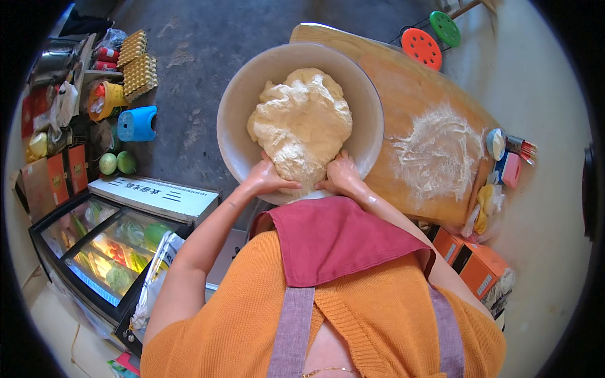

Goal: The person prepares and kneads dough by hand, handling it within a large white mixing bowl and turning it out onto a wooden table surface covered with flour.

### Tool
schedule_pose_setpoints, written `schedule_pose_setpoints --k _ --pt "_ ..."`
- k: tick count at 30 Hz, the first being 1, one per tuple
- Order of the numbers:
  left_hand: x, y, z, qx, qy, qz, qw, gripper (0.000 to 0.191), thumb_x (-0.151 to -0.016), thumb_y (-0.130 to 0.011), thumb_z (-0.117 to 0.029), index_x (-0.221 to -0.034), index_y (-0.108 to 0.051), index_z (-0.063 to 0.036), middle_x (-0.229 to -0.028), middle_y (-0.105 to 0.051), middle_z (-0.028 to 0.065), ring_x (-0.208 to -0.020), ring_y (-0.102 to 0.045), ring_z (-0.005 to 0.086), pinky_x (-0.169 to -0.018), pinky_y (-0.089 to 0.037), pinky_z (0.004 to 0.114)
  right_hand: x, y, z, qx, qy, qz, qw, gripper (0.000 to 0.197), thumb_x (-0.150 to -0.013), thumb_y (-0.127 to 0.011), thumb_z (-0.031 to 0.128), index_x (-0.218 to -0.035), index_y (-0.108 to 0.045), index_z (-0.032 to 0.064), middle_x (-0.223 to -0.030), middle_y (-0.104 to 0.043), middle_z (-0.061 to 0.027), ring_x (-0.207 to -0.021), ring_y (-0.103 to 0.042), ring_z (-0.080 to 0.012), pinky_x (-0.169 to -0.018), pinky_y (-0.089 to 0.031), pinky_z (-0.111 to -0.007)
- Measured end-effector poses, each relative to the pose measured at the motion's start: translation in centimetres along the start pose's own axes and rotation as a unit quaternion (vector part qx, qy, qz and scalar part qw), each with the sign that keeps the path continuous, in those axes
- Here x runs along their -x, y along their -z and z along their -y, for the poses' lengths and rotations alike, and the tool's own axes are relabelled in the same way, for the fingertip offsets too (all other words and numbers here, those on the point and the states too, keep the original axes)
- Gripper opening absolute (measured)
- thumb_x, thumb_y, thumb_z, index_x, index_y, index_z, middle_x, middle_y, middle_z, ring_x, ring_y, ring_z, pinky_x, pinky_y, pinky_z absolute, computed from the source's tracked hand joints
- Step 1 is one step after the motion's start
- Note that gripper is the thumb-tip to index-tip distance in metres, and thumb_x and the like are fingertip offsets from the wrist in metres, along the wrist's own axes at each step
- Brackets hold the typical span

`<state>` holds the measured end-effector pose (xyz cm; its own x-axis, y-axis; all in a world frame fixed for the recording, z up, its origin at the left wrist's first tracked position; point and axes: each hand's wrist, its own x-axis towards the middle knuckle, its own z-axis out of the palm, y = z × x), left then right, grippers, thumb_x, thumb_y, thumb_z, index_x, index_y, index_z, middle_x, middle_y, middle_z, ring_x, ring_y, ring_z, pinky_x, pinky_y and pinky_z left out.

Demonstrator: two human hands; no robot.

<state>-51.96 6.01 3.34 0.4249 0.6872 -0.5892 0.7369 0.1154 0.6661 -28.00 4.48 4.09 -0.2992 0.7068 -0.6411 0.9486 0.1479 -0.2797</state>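
Note:
A large mound of pale yellow dough [302, 118], dusted with white flour on top, fills most of a wide, deep bowl [364, 118]. At the dough's near left side, my left hand [272, 177] grips its edge, thumb pointing inward and other fingers mostly hidden. My right hand [344, 174] holds the near right side of the same dough, its fingers curled against it. Between the two hands the dough narrows toward the bowl's near rim. The underside of the dough is out of sight.
Right of the bowl, a wooden table [392, 90] bears spread flour [439, 151] and a small bowl [496, 144]. Red [421, 49] and green [445, 29] stools stand beyond. At left are a glass-topped display fridge [108, 245], a blue stool [137, 124] and egg trays [140, 78].

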Motion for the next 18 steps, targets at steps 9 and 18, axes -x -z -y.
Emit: schedule_pose_setpoints --k 9,18 --pt "-1.8 -1.7 1.1 0.446 0.046 -0.004 0.894 0.097 -0.064 -0.089 -0.013 -0.14 -0.03 -0.003 -0.131 -0.053 0.0106 -0.123 -0.052 0.0242 -0.105 -0.043 0.036 -2.4 -1.7 -0.9 -0.295 -0.081 0.029 0.952 0.048 -0.062 -0.082 0.022 -0.092 -0.066 -0.0123 -0.08 -0.069 -0.0198 -0.076 -0.066 -0.0318 -0.07 -0.053 -0.038" --pt "-1.9 -2.7 1.9 0.546 0.038 -0.029 0.836 0.069 -0.077 -0.078 -0.009 -0.136 -0.042 -0.0018 -0.126 -0.058 0.0117 -0.115 -0.059 0.0247 -0.099 -0.049 0.038 -2.5 -1.0 -1.5 -0.516 -0.083 0.012 0.852 0.028 -0.066 -0.076 0.02 -0.081 -0.069 -0.0022 -0.073 -0.066 -0.0054 -0.061 -0.058 -0.0135 -0.057 -0.046 -0.027"
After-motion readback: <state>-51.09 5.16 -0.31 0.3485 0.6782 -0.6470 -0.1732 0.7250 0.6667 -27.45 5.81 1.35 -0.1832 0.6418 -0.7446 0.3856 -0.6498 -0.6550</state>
